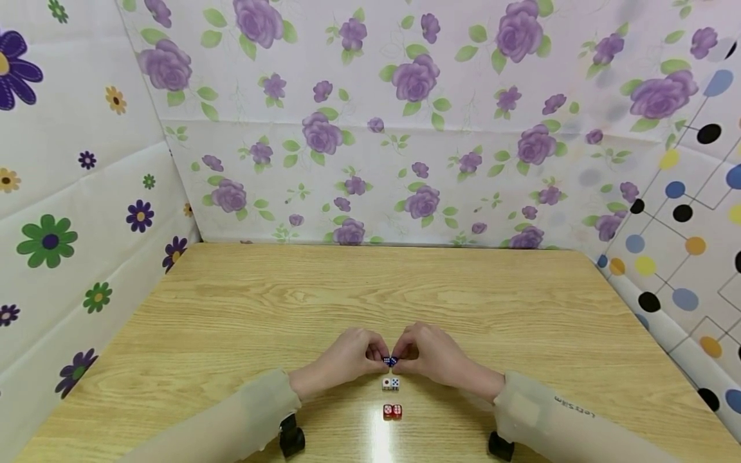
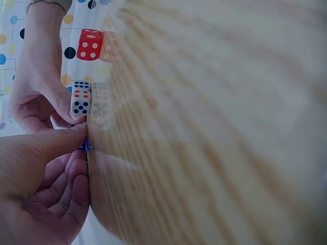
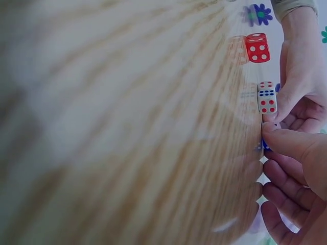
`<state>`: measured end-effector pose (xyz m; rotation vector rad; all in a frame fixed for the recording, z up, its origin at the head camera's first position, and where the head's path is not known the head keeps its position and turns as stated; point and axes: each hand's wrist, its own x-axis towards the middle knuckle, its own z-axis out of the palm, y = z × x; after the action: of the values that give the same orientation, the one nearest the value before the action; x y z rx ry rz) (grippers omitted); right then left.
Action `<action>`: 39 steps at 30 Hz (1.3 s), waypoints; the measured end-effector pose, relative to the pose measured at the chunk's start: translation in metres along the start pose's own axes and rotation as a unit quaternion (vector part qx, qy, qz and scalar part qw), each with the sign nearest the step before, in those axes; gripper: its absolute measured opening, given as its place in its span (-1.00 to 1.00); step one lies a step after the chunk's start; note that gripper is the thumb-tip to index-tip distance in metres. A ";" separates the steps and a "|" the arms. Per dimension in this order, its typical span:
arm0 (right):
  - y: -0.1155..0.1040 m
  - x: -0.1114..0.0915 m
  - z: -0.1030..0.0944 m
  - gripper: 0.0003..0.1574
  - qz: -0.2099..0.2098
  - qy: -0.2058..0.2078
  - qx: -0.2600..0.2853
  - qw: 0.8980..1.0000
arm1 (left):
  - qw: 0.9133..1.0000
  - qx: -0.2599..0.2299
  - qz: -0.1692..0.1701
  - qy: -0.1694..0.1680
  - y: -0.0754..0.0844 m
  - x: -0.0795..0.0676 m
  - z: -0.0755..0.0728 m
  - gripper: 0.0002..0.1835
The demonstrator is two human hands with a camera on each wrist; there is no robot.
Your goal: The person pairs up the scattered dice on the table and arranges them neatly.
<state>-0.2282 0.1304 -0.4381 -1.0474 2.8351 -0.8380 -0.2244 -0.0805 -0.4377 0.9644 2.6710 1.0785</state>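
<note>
Two small blue dice sit side by side on the table between the fingertips of both hands. My left hand (image 1: 351,354) pinches the left blue die (image 1: 386,361) between thumb and fingers. From the other side, my right hand (image 1: 433,355) pinches the right blue die (image 1: 394,361), which looks turned slightly askew. In both wrist views the thumbs and fingers cover most of the blue. Just nearer to me, a pair of white dice (image 1: 390,384) stands side by side. Nearer still is a pair of red dice (image 1: 392,411), also together, roughly in line with the others.
The wooden table (image 1: 370,289) reaches back to a cloth with purple roses (image 1: 417,77). Cloths with flowers (image 1: 52,241) and coloured dots (image 1: 674,190) hang at the left and right. Black straps with small cameras (image 1: 292,440) are on the wrists.
</note>
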 end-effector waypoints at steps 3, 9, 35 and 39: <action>0.000 0.000 0.000 -0.83 -0.001 0.000 -0.001 1.000 | 1.000 0.001 0.001 -0.001 0.000 0.000 0.000 -0.89; -0.001 0.000 -0.001 -0.81 0.000 -0.001 0.002 1.000 | 1.000 0.004 0.002 -0.002 0.000 0.000 0.000 -0.88; -0.002 -0.001 0.001 -0.82 0.006 0.007 0.010 1.000 | 1.000 0.009 0.001 -0.003 -0.002 0.001 0.000 -0.88; -0.003 -0.001 0.001 -0.82 0.007 0.006 0.010 1.000 | 1.000 0.007 0.001 -0.003 -0.003 0.001 0.000 -0.88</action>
<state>-0.2259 0.1285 -0.4375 -1.0227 2.8343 -0.8722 -0.2263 -0.0813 -0.4397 0.9724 2.6761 1.0563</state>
